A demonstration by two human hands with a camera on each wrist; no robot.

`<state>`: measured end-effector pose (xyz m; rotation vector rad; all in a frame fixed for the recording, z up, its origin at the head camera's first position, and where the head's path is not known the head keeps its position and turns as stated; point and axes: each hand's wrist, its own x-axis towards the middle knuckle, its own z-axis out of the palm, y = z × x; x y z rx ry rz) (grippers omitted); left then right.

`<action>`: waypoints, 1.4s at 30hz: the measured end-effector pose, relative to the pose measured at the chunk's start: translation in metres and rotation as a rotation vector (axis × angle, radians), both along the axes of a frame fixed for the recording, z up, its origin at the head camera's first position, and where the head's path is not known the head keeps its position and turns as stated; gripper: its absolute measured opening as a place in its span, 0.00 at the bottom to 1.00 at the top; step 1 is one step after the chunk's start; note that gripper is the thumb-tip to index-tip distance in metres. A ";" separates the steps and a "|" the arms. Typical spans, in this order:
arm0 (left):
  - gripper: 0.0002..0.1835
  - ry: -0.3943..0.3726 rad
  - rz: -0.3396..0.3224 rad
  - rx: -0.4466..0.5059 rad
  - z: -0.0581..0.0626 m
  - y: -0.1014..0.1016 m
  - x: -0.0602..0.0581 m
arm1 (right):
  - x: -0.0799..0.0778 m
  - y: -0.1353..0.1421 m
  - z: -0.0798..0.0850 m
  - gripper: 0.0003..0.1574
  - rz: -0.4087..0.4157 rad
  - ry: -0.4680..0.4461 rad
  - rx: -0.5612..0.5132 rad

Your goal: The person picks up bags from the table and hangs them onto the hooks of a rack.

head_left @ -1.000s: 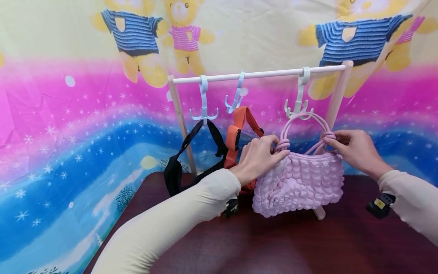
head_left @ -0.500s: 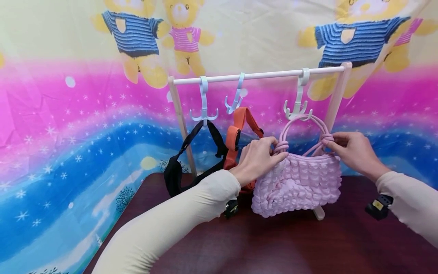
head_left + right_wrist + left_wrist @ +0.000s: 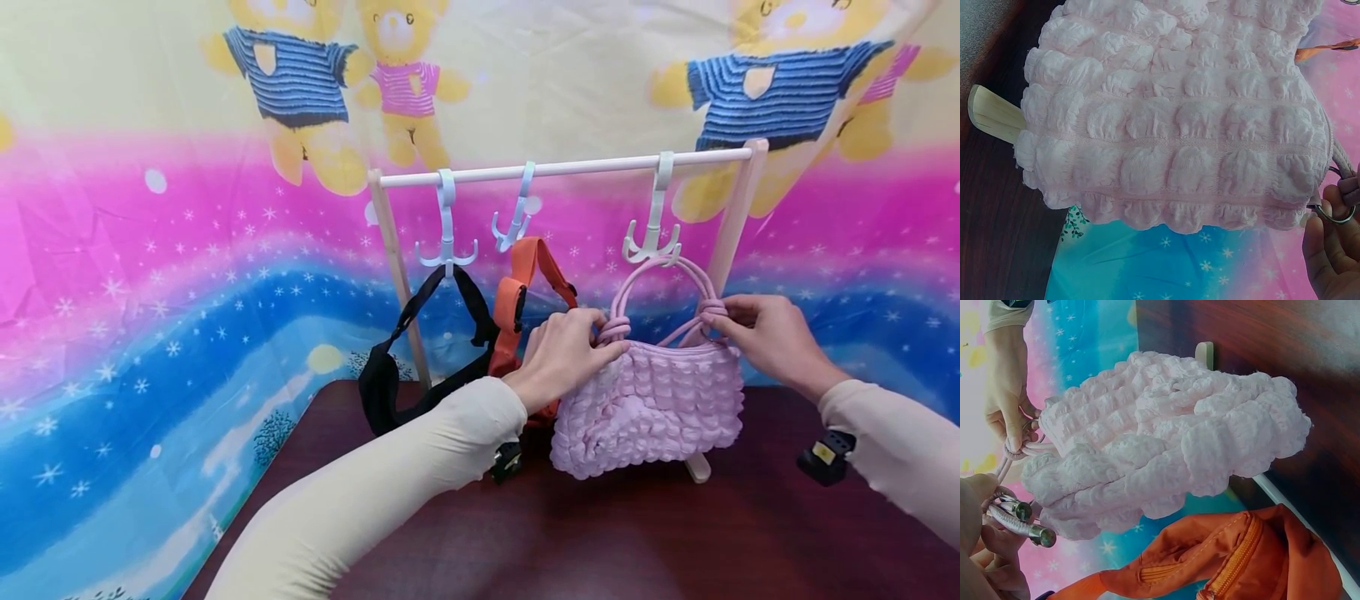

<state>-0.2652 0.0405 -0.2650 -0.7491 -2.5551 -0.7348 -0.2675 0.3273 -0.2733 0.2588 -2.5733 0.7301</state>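
A pale pink puffy handbag (image 3: pixel 656 404) hangs in front of the rack's right side, above the table. My left hand (image 3: pixel 562 354) pinches the left knot of its cord handle, where metal cord ends (image 3: pixel 1040 534) poke out in the left wrist view. At the right knot (image 3: pixel 712 310), my right hand (image 3: pixel 780 340) pinches the cord between thumb and fingers; a metal ring (image 3: pixel 1338 215) shows there in the right wrist view. The handle's top arc lies at the prongs of a pale multi-prong hook (image 3: pixel 654 237). Whether a prong bears it, I cannot tell.
A wooden rack's rail (image 3: pixel 585 168) carries several hooks. Left of the handbag, a black strapped bag (image 3: pixel 382 383) hangs from the left hook (image 3: pixel 447 221) and an orange bag (image 3: pixel 1229 556) from the middle hook (image 3: pixel 516 217). Below is a dark table (image 3: pixel 562 542); behind, a printed cloth (image 3: pixel 187 250).
Both hands and the pink handbag have shifted slightly down and left. The handle's top arc sits a little lower at the hook's prongs. Both hands keep their hold.
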 end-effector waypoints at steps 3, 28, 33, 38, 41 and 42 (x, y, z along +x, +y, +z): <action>0.15 0.001 0.012 0.000 -0.001 0.001 0.000 | 0.000 0.000 -0.001 0.29 -0.002 -0.003 -0.001; 0.15 -0.022 -0.009 -0.047 -0.012 0.004 -0.004 | -0.001 -0.001 -0.010 0.30 0.011 0.020 0.005; 0.15 -0.026 -0.010 -0.051 -0.013 0.004 -0.004 | -0.001 -0.003 -0.010 0.31 0.014 -0.009 -0.001; 0.15 -0.022 -0.014 -0.053 -0.014 0.004 -0.006 | -0.001 -0.004 -0.009 0.31 0.024 -0.007 0.000; 0.15 -0.028 -0.013 -0.053 -0.016 0.004 -0.006 | -0.002 -0.004 -0.009 0.32 0.024 -0.009 0.000; 0.15 -0.033 -0.012 -0.053 -0.017 0.004 -0.007 | -0.002 -0.005 -0.009 0.32 0.022 -0.011 0.000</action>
